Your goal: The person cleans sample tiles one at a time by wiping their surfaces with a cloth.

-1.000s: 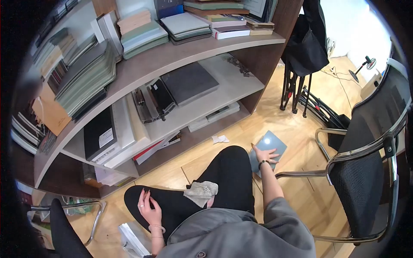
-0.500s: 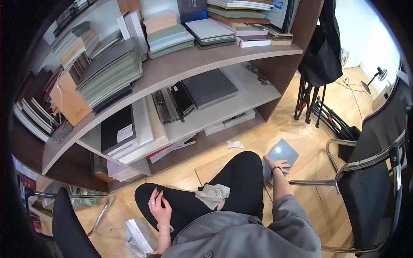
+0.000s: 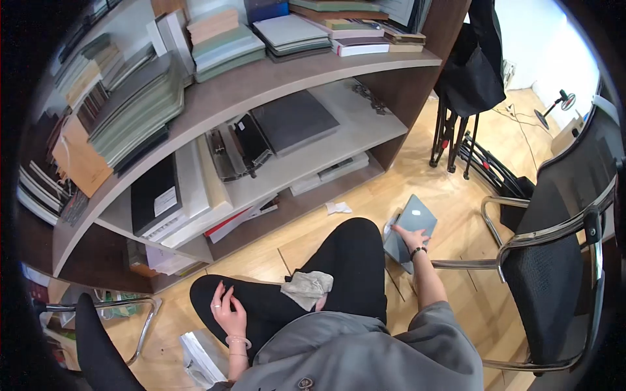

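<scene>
My right hand (image 3: 413,240) grips a flat, shiny blue-grey book (image 3: 417,212) near its left edge, just above the floor to the right of my knee. The book is tilted, with one side raised, and light glints off its cover. My left hand (image 3: 228,314) rests on my left thigh, fingers loosely bent and apart, with nothing in it. A crumpled grey cloth (image 3: 308,290) lies across my lap between the two hands.
Ahead stands a bookshelf (image 3: 274,78) with stacked books and binders. A black chair (image 3: 548,287) is close on my right, another chair (image 3: 98,345) on my left. White papers (image 3: 201,360) lie by my left leg, a scrap of paper (image 3: 338,208) before the shelf. Folded black stands (image 3: 456,140) lean beyond.
My right hand has gone from lying flat on the book to gripping its edge, and the book has tilted up. My left hand stays on the thigh. The view has shifted slightly.
</scene>
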Motion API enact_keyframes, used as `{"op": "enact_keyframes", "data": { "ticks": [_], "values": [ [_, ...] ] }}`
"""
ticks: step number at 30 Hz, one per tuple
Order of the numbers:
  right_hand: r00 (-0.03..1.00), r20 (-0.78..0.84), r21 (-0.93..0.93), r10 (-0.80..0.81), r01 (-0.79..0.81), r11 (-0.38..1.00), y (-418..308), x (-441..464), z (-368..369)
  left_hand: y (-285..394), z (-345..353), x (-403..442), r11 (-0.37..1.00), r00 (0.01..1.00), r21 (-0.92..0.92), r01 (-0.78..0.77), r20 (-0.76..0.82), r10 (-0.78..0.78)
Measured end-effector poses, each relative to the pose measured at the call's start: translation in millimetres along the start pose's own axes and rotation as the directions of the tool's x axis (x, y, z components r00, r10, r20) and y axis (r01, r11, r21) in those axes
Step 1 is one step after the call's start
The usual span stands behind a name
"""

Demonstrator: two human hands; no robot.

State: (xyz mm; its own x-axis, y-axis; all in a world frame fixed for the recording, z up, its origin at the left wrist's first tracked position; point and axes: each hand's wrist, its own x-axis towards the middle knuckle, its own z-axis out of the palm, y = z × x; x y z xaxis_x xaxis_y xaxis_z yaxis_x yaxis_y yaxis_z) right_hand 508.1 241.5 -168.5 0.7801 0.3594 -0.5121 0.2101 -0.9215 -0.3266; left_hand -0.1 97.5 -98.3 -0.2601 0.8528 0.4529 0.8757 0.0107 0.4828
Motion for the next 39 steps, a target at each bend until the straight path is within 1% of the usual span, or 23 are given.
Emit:
{"op": "enact_keyframes", "data": {
  "ticks": [6,8,9,10,12,13,14,15,17,19,20,21,22,24,25,26,27,29,31,32,33,35,39],
  "values": [
    [0.999,0.002,0.170,-0.033,0.032,0.985,6.2,37.8,-5.4,2.1,-0.6,-0.5,0.999,1.000,0.041,-0.021,-0.014,0.021],
    [0.973,0.127,0.366,-0.191,0.133,0.921,16.2,67.3,-2.7,9.8,3.1,4.4,0.999,0.999,0.040,-0.035,-0.021,0.035],
    [0.946,0.175,0.462,-0.273,0.166,0.871,18.3,69.4,-4.5,26.2,7.4,10.0,0.998,0.997,-0.012,-0.069,-0.019,0.069],
    [0.947,0.177,0.458,-0.269,0.163,0.874,21.0,70.6,-4.8,44.0,12.8,14.2,0.993,0.995,-0.062,-0.099,-0.017,0.098],
    [0.949,0.195,0.475,-0.249,0.131,0.870,19.8,68.4,-8.1,94.8,34.6,27.4,0.924,0.951,-0.359,-0.134,0.216,0.221],
    [0.949,0.203,0.484,-0.241,0.117,0.867,16.8,64.2,-10.3,124.5,48.7,37.3,0.796,0.890,-0.604,0.023,0.376,0.259],
    [0.948,0.204,0.478,-0.244,0.121,0.870,14.7,58.8,-11.9,153.4,64.7,46.7,0.719,0.815,-0.692,0.066,0.453,0.361],
    [0.943,0.225,0.518,-0.246,0.098,0.849,15.0,52.3,-13.3,176.4,87.2,48.9,0.663,0.679,-0.696,0.276,0.629,0.378],
    [0.931,0.256,0.595,-0.259,0.059,0.802,12.8,36.0,-22.0,213.2,147.4,38.2,0.448,0.481,-0.673,0.588,0.737,0.475],
    [0.894,0.295,0.650,-0.337,0.071,0.757,10.3,14.8,-34.6,246.2,200.1,10.8,0.417,0.435,-0.601,0.682,0.791,0.430],
    [0.901,0.282,0.687,-0.329,0.050,0.725,11.5,8.5,-32.4,257.5,216.6,5.0,0.391,0.464,-0.625,0.675,0.772,0.435],
    [0.905,0.267,0.722,-0.332,0.040,0.691,14.2,4.3,-31.0,270.5,231.7,3.7,0.307,0.368,-0.548,0.778,0.794,0.485],
    [0.870,0.253,0.770,-0.422,0.083,0.633,21.8,12.6,-25.6,282.1,247.6,5.5,0.224,0.282,-0.460,0.859,0.791,0.544],
    [0.819,0.230,0.802,-0.526,0.147,0.579,25.9,22.1,-22.1,287.8,276.2,5.0,0.357,0.204,-0.427,0.831,0.831,0.518],
    [0.814,0.225,0.789,-0.535,0.170,0.590,26.6,22.0,-22.5,284.3,303.7,-13.4,0.282,0.197,-0.368,0.886,0.850,0.489],
    [0.866,0.211,0.770,-0.453,0.138,0.623,32.1,31.9,-14.9,281.7,324.6,-24.5,0.201,0.178,-0.298,0.933,0.870,0.460],
    [0.911,0.195,0.753,-0.363,0.099,0.651,26.1,30.1,-9.5,283.7,313.9,-18.7,0.234,0.179,-0.329,0.915,0.850,0.495],
    [0.926,0.149,0.676,-0.348,0.161,0.719,21.8,12.2,-12.8,284.9,303.4,-15.6,0.241,0.210,-0.372,0.896,0.836,0.507],
    [0.879,0.200,0.693,-0.433,0.186,0.697,19.8,4.7,-11.2,286.5,311.1,-20.0,0.335,0.158,-0.322,0.885,0.886,0.436],
    [0.844,0.230,0.722,-0.485,0.185,0.666,22.1,6.9,-12.4,287.7,308.2,-13.3,0.306,0.191,-0.339,0.889,0.884,0.426],
    [0.829,0.238,0.707,-0.506,0.209,0.675,25.5,10.6,-13.6,288.7,298.7,-8.7,0.300,0.138,-0.289,0.909,0.888,0.439],
    [0.884,0.268,0.721,-0.382,0.079,0.689,23.6,11.2,-13.4,285.6,279.7,2.3,0.301,0.026,-0.188,0.935,0.882,0.470],
    [0.875,0.135,0.692,-0.465,0.253,0.676,14.1,-30.8,-18.1,262.3,249.0,12.1,0.148,0.129,-0.275,0.950,0.778,0.615]
  ]
}}
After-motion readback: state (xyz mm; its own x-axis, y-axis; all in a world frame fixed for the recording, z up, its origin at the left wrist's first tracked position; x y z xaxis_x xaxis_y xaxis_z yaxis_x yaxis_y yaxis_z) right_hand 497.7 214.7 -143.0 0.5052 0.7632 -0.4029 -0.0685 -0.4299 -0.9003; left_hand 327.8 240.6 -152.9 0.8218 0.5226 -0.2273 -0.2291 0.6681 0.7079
